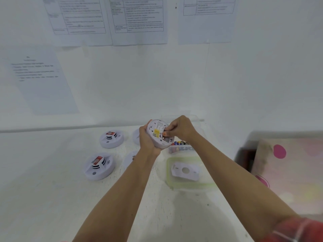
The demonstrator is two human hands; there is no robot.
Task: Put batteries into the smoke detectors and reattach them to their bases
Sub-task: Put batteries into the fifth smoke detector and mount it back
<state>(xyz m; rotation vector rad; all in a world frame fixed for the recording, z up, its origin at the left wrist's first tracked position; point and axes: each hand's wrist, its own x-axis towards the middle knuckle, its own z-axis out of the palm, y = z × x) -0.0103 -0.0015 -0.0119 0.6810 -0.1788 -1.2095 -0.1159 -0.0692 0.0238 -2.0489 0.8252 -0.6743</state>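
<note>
Mid-frame, my left hand [147,139] grips the smoke detector [158,132] by its rim. My right hand [181,130] curls at its back; I cannot tell its grip.

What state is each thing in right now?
Held smoke detector: back up, tilted, gripped by left hand.
Right hand: fingers curled at its battery compartment.
Two smoke detectors: face up on table.
Mounting base: flat in green-rimmed lid.
Battery container: open, batteries inside.

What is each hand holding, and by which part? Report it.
The left hand cups a smoke detector by its rim, underside showing. Fingertips of the right hand work at its battery compartment; what they pinch cannot be told.
</note>
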